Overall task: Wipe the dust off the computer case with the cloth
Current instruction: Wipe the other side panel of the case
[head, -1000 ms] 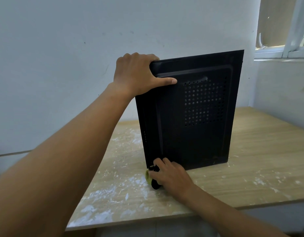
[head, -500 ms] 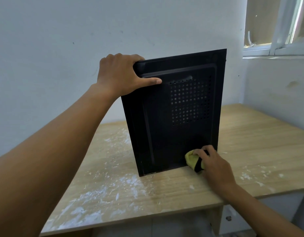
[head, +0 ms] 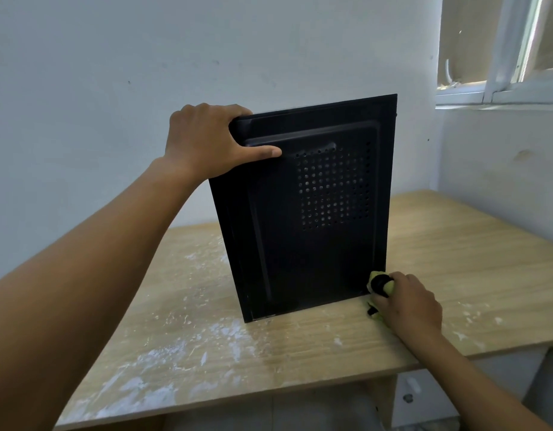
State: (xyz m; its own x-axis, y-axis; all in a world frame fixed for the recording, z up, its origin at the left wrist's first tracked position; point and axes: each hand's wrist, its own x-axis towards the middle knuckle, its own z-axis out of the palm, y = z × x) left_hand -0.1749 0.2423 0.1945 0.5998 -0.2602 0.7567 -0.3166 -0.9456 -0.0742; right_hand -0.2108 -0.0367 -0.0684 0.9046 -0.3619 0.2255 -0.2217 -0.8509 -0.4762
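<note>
Item under inspection: the computer case (head: 315,244), black, stands on its short lower edge on the wooden counter (head: 455,259). Its long axis runs upright with a slight lean, and its broad side faces the camera. A grid of vent holes (head: 334,188) occupies the upper right of that face.

Left hand (head: 203,141): it grips the top left corner of the case, with the fingers curled over the upper edge and the thumb laid flat along the front. Judged to be steadying the case.

Right hand (head: 409,303): its fingers are curled round a bunched yellow-green cloth (head: 390,286) with black patches. The cloth sits at the lower right corner of the case, touching or just beside it, and low against the counter. Actual contact with the corner cannot be confirmed.

Governing relation: nearly all of the broad face lies up and to the left of the cloth hand. Any further pass on this face is therefore judged to run upward along the right edge or leftward along the bottom edge. The right hand is the nearer one to that work, since the left is taken up with support.

Containers: none shows. The inside of the case is hidden.

Surroundings: white dust (head: 225,331) is scattered over the counter, heaviest at front left. A pale wall (head: 113,88) stands behind, and a window (head: 502,57) is at upper right.
</note>
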